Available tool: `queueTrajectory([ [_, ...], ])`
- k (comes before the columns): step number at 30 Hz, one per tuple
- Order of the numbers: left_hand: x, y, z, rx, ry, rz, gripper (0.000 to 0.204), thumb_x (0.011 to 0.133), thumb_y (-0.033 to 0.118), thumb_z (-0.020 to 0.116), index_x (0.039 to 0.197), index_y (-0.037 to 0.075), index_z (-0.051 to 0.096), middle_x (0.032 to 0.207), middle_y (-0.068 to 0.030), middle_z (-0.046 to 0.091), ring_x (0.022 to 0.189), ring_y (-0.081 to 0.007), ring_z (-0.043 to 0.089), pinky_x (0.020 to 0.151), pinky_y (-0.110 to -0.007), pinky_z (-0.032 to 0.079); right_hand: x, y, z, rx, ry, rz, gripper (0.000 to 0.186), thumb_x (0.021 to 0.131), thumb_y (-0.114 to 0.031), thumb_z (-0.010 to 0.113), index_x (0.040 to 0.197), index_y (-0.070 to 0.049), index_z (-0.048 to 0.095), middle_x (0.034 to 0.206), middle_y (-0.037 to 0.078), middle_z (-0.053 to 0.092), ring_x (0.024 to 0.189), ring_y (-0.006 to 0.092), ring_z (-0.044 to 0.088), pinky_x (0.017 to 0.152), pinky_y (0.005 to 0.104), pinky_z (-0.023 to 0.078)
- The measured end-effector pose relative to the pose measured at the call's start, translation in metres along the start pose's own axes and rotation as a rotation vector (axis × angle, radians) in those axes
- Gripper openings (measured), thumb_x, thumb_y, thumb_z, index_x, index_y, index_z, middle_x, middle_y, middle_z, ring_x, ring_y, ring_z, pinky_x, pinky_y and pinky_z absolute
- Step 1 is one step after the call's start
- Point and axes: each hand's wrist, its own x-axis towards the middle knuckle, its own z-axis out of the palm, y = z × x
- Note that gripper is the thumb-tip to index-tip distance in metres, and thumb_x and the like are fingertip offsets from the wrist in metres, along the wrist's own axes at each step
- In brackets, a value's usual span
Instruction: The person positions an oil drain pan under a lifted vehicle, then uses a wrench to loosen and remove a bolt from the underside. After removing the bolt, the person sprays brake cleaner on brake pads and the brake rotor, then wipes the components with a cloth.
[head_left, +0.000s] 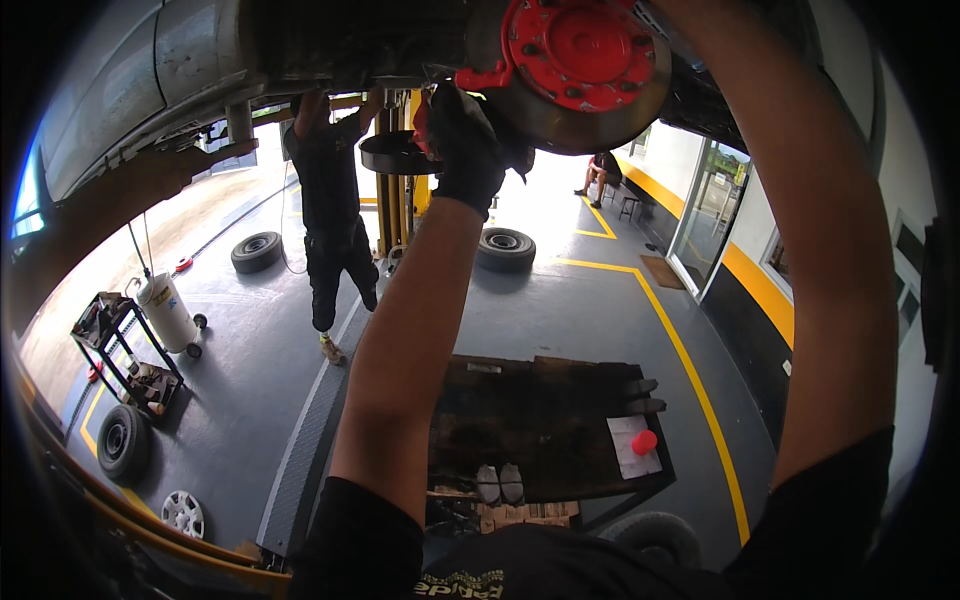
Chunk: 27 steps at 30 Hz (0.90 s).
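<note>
My left hand, in a black glove, is raised beside a brake disc with a red hub. Its fingers are curled round a red part that looks like a brake caliper, largely hidden by the glove. A red bracket sticks out from the hub just above that hand. My right forearm rises along the right side and bends in over the disc. The right hand itself lies past the top edge. A narrow grey piece shows by that wrist, too little of it to name.
A raised car body hangs overhead. Below my arms stands a dark work table with brake pads and a red cap-like thing. A co-worker stands ahead left. Wheels and a tool cart are on the floor.
</note>
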Motion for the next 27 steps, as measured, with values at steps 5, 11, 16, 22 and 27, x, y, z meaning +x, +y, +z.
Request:
queueTrajectory([
  [5, 0.000, 0.000, -0.001, 0.098, -0.040, 0.087, 0.038, 0.112, 0.053, 0.047, 0.090, 0.023, 0.051, 0.075, 0.0062, 0.047, 0.070, -0.0106, 0.051, 0.066, -0.032, 0.048, -0.016, 0.024, -0.027, -0.085, 0.219, 0.100, 0.061, 0.082, -0.027, 0.082, 0.137, -0.007, 0.065, 0.116, 0.024, 0.076, 0.113, 0.0408, 0.072, 0.101, 0.0512, 0.056],
  [11, -0.007, 0.000, 0.000, 0.452, -0.106, 0.305, 0.043, 0.111, 0.056, 0.047, 0.081, 0.024, 0.049, 0.059, 0.0057, 0.043, 0.054, -0.0118, 0.050, 0.053, -0.031, 0.048, -0.015, -0.078, 0.009, -0.029, 0.010, -0.068, 0.053, 0.081, -0.025, 0.081, 0.129, -0.006, 0.071, 0.118, 0.024, 0.075, 0.109, 0.0411, 0.074, 0.094, 0.0473, 0.060],
  [16, -0.021, -0.008, 0.004, 0.219, -0.131, 0.129, 0.046, 0.106, 0.065, 0.050, 0.101, 0.020, 0.059, 0.091, -0.0015, 0.063, 0.087, -0.0191, 0.067, 0.077, -0.040, 0.060, -0.051, -0.092, 0.007, -0.025, -0.169, -0.176, 0.047, 0.079, -0.023, 0.081, 0.122, -0.003, 0.076, 0.112, 0.022, 0.078, 0.105, 0.0380, 0.076, 0.092, 0.0458, 0.060],
  [22, -0.016, -0.021, 0.022, -0.016, -0.013, -0.130, 0.063, 0.099, 0.066, 0.058, 0.136, 0.014, 0.055, 0.143, -0.0111, 0.057, 0.131, -0.0283, 0.059, 0.108, -0.046, 0.055, -0.049, -0.066, -0.020, 0.069, 0.036, 0.108, 0.040, 0.078, -0.026, 0.081, 0.113, -0.006, 0.078, 0.105, 0.020, 0.079, 0.098, 0.0383, 0.077, 0.088, 0.0475, 0.060],
  [27, -0.020, -0.031, 0.025, 0.806, -0.009, 0.412, 0.080, 0.077, 0.059, 0.074, 0.129, 0.001, 0.055, 0.122, -0.0183, 0.061, 0.112, -0.0327, 0.063, 0.091, -0.047, 0.055, -0.053, -0.053, 0.000, -0.090, -0.194, 0.075, 0.038, 0.083, -0.029, 0.075, 0.114, -0.007, 0.077, 0.102, 0.019, 0.080, 0.095, 0.0373, 0.078, 0.087, 0.0492, 0.060],
])
